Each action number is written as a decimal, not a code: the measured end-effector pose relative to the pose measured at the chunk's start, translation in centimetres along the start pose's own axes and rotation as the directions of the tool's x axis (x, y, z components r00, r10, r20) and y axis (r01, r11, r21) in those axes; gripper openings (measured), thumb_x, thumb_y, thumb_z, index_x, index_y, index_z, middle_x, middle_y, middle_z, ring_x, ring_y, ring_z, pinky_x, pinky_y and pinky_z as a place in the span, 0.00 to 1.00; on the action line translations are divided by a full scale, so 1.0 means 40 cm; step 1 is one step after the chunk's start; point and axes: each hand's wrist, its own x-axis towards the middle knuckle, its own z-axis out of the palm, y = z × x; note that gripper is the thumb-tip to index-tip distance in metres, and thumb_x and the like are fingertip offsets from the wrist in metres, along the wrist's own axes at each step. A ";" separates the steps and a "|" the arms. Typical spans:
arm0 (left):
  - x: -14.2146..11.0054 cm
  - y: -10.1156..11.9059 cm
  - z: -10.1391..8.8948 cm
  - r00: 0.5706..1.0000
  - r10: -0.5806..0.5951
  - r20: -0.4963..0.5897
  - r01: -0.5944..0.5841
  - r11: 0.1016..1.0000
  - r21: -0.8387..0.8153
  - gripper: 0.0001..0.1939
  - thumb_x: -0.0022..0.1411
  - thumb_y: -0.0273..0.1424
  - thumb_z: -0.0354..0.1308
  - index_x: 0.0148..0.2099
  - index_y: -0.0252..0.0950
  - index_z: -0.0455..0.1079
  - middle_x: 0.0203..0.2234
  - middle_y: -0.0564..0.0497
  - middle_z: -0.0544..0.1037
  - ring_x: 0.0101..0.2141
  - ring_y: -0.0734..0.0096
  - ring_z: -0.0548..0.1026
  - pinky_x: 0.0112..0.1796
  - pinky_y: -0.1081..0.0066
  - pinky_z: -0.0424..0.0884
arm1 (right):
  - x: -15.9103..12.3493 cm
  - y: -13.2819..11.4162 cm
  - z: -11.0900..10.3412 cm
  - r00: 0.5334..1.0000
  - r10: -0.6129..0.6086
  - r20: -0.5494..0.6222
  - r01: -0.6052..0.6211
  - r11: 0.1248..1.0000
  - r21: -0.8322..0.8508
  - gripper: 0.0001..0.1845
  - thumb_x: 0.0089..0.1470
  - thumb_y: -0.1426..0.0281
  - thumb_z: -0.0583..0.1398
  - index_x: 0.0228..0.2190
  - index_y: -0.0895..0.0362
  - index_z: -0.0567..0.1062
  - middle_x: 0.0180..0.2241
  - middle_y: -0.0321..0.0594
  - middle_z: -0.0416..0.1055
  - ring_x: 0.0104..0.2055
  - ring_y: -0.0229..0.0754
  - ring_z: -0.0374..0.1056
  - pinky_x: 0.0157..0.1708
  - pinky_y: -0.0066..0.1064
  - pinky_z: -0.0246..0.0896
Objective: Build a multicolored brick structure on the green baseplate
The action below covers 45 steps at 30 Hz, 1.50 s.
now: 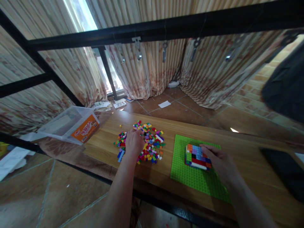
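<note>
A loose heap of small coloured toy bricks [150, 147] is spread over the wooden table. My left hand [135, 142] is in the heap, its fingers curled down and closed among the bricks. Its fingertips are partly hidden, so what they pinch cannot be made out. To the right, a green studded baseplate [180, 171] lies flat. Over it is a rectangular block of joined bricks [197, 157], with orange, blue, purple, red and white pieces. My right hand [219, 160] grips this block at its right side, fingers along the far right corner. The view is slightly blurred.
A clear plastic box [68, 122] with an orange label stands at the table's left end. On the right lies a dark flat device [285, 169]. A black metal bar [152, 30] with hanging hooks crosses above; curtains [147, 72] hang behind.
</note>
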 end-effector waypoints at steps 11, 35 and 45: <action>0.011 0.038 0.025 0.999 0.025 0.039 -0.026 0.999 0.032 0.10 0.60 0.31 0.57 0.37 0.33 0.78 0.40 0.39 0.78 0.45 0.53 0.74 0.50 0.59 0.69 | 0.001 0.006 -0.001 0.998 -0.047 0.040 0.045 0.998 0.037 0.21 0.40 0.53 0.67 0.33 0.54 0.83 0.33 0.39 0.81 0.34 0.45 0.74 0.35 0.35 0.70; -0.137 0.288 0.043 0.802 0.424 0.421 0.371 0.197 -0.907 0.13 0.53 0.36 0.66 0.38 0.32 0.75 0.29 0.50 0.79 0.28 0.74 0.74 0.28 0.76 0.69 | -0.095 -0.060 -0.018 0.810 -0.443 0.385 0.450 0.890 0.077 0.14 0.52 0.64 0.66 0.42 0.49 0.80 0.39 0.37 0.77 0.40 0.41 0.71 0.43 0.35 0.67; -0.132 0.307 0.053 0.819 0.366 0.442 0.402 0.184 -0.897 0.10 0.56 0.35 0.61 0.36 0.32 0.74 0.25 0.52 0.77 0.24 0.76 0.73 0.27 0.76 0.67 | -0.075 -0.025 -0.055 0.870 -0.438 0.227 0.478 0.862 -0.168 0.08 0.57 0.64 0.61 0.37 0.51 0.80 0.36 0.38 0.77 0.38 0.42 0.72 0.42 0.36 0.65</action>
